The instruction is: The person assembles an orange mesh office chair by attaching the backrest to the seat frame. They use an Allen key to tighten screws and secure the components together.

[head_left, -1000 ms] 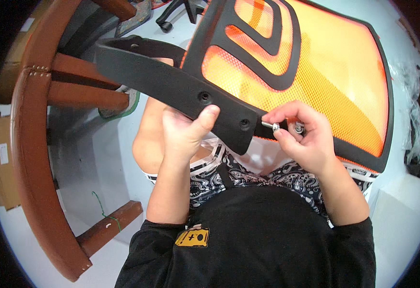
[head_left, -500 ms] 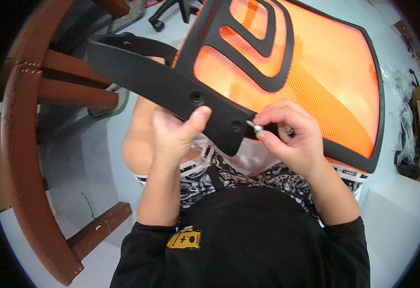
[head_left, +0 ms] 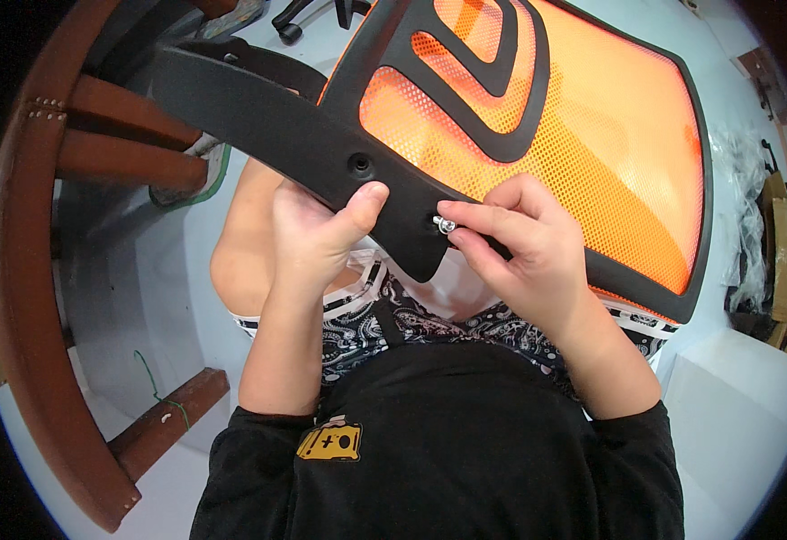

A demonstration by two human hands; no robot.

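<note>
Head view: bolt (head_left: 446,225) at chair back (head_left: 538,135) bracket.
Left hand (head_left: 317,236) grips bracket (head_left: 321,148), steadying it; right hand (head_left: 524,247) pinches bolt at hole.

A pale blue-grey floor (head_left: 141,297) lay underfoot, a brown wooden chair frame (head_left: 15,297) curved on the left, and cardboard boxes (head_left: 785,261) stood far right.

I see a pale blue floor (head_left: 132,297) carrying everything here. A brown wooden chair (head_left: 24,342) stands on it at my left, its legs touching the floor. A thin green wire (head_left: 155,387) lies beside one leg. At the far right, clear plastic wrap (head_left: 740,216) and cardboard (head_left: 785,261) rest on the floor.
</note>
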